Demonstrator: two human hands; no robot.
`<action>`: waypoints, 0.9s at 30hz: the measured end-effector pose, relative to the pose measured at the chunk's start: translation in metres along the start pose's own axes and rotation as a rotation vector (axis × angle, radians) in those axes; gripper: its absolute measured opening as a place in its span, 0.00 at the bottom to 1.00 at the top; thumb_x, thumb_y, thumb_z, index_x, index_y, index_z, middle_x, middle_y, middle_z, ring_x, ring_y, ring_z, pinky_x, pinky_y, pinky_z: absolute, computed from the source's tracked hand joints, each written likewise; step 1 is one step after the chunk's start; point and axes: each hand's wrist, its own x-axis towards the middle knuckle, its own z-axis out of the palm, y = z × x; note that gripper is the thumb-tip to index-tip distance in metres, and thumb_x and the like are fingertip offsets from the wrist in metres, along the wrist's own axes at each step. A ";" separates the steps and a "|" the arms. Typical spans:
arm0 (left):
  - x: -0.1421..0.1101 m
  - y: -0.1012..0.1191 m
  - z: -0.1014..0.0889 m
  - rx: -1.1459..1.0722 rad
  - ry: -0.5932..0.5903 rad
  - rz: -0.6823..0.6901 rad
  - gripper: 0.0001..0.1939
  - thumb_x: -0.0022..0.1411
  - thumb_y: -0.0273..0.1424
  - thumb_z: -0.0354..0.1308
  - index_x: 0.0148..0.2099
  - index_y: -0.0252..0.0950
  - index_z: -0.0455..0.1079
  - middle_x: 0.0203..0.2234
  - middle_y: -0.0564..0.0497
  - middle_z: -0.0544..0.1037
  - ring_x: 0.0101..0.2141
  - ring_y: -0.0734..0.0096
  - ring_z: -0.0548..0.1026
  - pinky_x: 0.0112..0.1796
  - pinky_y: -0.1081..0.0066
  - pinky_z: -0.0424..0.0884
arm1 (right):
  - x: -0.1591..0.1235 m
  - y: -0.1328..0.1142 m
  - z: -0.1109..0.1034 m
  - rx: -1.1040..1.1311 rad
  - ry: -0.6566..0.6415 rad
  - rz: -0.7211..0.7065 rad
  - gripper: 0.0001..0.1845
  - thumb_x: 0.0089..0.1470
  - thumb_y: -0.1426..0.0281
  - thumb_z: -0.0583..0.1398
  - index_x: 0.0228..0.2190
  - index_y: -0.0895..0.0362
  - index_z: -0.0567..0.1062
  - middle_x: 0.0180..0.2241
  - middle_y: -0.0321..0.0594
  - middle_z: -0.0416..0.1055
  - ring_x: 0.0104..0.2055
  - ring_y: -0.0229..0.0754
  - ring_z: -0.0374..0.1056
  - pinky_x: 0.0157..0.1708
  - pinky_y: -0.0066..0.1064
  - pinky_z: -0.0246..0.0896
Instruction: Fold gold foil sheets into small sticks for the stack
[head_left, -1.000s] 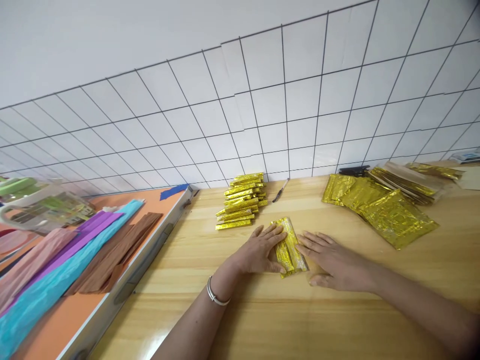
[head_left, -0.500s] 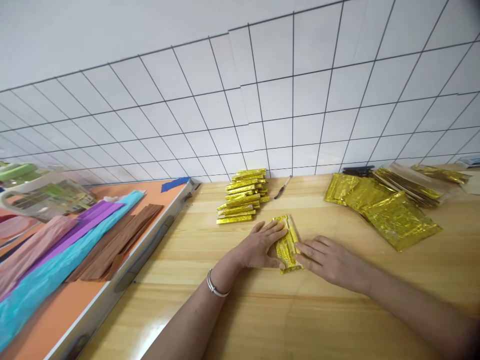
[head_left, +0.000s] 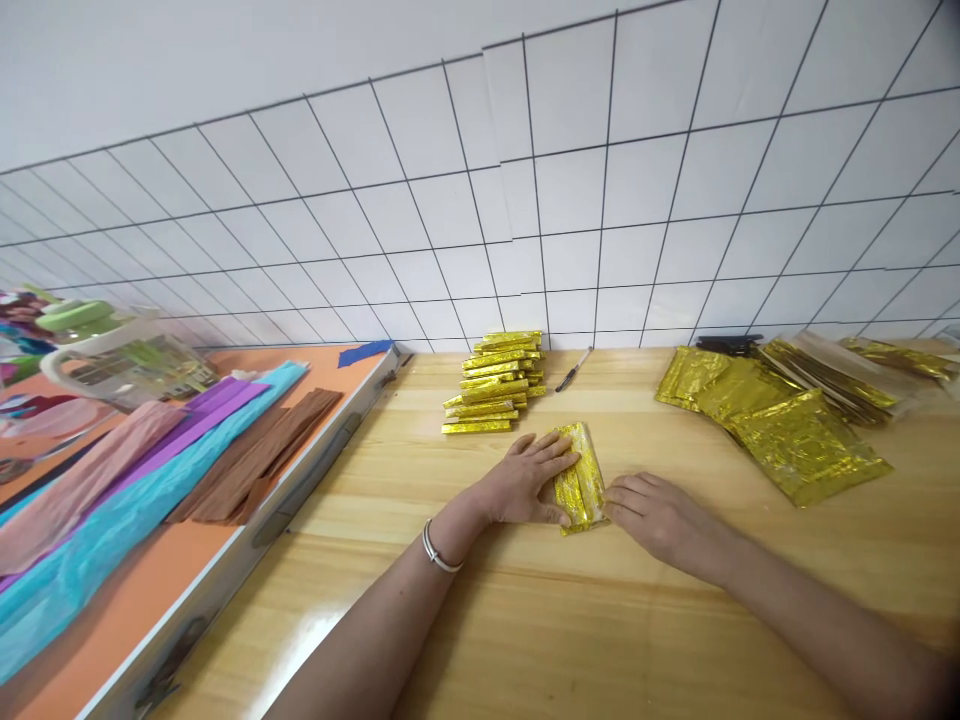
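A folded gold foil paper sheet [head_left: 581, 485] lies on the wooden table in front of me, with lengthwise creases. My left hand [head_left: 529, 478] rests flat on its left side, fingers and thumb spread. At its lower right edge, my right hand [head_left: 645, 510] has its fingers drawn together in a pinch on the foil. The exact grip under those fingertips is partly hidden. Beyond my left hand, several narrow folded gold strips [head_left: 491, 385] are piled by the wall.
Flat gold foil packets [head_left: 810, 445] lie at the right, with a black clip [head_left: 727, 344] behind them. A pen [head_left: 574, 371] sits near the wall. On the left, an orange board [head_left: 176, 550] carries brown [head_left: 255, 460], blue and purple crepe paper. A green-lidded container [head_left: 79, 320] stands behind.
My right hand's fingers have closed from lying spread on the foil to a pinch at its right edge. My left hand stays flat on it. The view has shifted slightly.
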 end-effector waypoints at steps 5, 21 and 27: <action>-0.004 0.021 -0.008 -0.018 0.106 0.017 0.35 0.50 0.50 0.59 0.58 0.43 0.59 0.59 0.43 0.57 0.57 0.51 0.55 0.54 0.55 0.52 | 0.000 0.000 0.001 0.062 -0.030 0.071 0.13 0.58 0.77 0.50 0.38 0.57 0.73 0.38 0.43 0.72 0.42 0.42 0.64 0.42 0.37 0.61; -0.027 0.075 0.016 0.101 0.208 -0.140 0.08 0.63 0.32 0.48 0.41 0.38 0.68 0.34 0.48 0.72 0.39 0.66 0.66 0.39 0.67 0.62 | -0.001 -0.001 0.002 0.137 0.017 0.179 0.12 0.58 0.73 0.51 0.36 0.56 0.74 0.34 0.42 0.73 0.40 0.42 0.66 0.41 0.36 0.63; -0.024 0.075 0.026 0.141 0.257 -0.163 0.09 0.64 0.29 0.46 0.38 0.37 0.68 0.31 0.48 0.72 0.37 0.66 0.66 0.37 0.67 0.61 | -0.002 -0.003 -0.001 0.137 -0.053 0.187 0.12 0.57 0.75 0.51 0.39 0.56 0.72 0.36 0.41 0.72 0.42 0.42 0.65 0.43 0.37 0.61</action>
